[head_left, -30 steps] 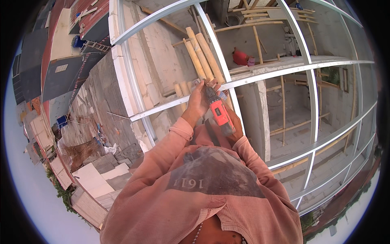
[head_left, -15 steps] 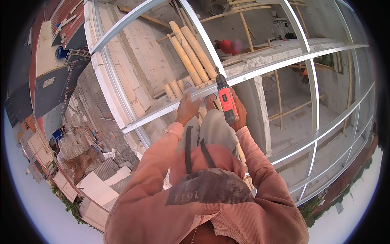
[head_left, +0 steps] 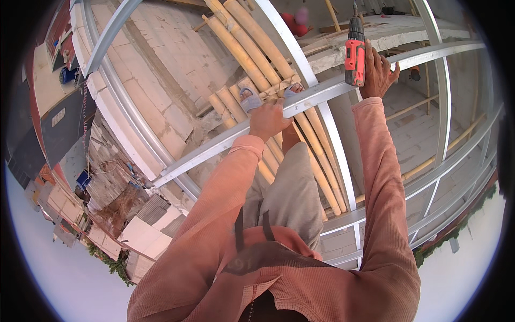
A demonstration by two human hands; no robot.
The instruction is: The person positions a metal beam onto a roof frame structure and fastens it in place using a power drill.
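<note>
The drill's (head_left: 355, 59) body hides the inner side of the right hand (head_left: 378, 74), so the trigger finger cannot be made out. The tip of its bit comes close to the upper rim of the view. The drill is just beyond the far edge of the metal beam (head_left: 322, 92); its rear end overlaps that edge, and whether they touch cannot be told. On the beam's far side, a figure in red (head_left: 294, 24) is blurred and partly covered by the framing.

The right hand is clamped on the drill, wrist nearly straight, one digit standing out to the right, its arm stretched well forward. The left hand (head_left: 267, 121) is closed over the beam, knuckles toward the far edge, fingertips out of sight; that arm slants inward. Beyond it, sandals (head_left: 252, 103) show by the bamboo poles (head_left: 250, 48), one ankle partly covered by the beam.
</note>
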